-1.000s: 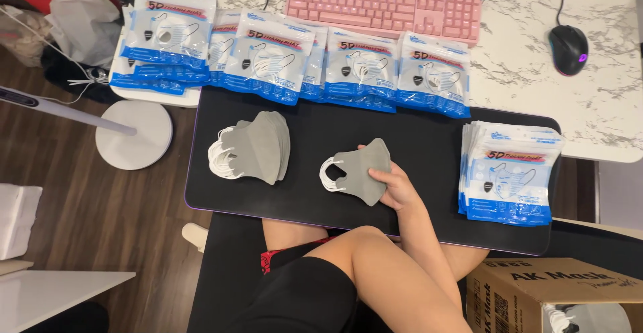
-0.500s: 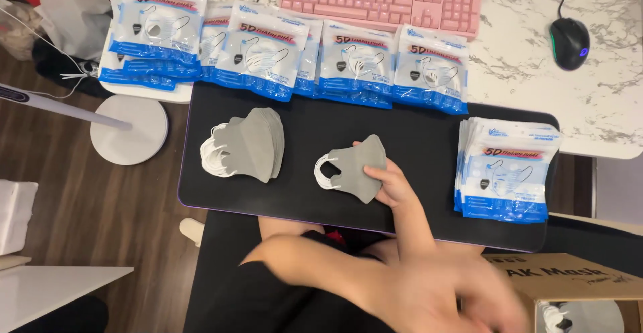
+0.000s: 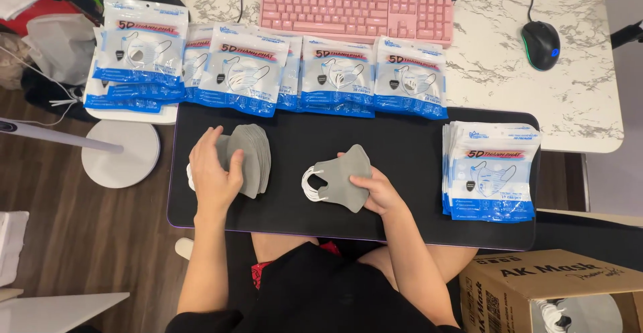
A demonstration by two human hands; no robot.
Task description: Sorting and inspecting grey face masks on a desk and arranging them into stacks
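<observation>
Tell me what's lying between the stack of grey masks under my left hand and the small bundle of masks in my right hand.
Nothing: the head view shows only bare black mat between the grey mask stack and the mask bundle.

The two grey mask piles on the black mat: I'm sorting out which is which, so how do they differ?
The left pile of masks is thicker and fanned out, with the left hand laid over it; the right pile of masks is thinner and tighter, pinched at its edge by the right hand. White ear loops show plainly on the right pile; the left pile's are mostly hidden. Both are grey folded masks on the black mat.
</observation>
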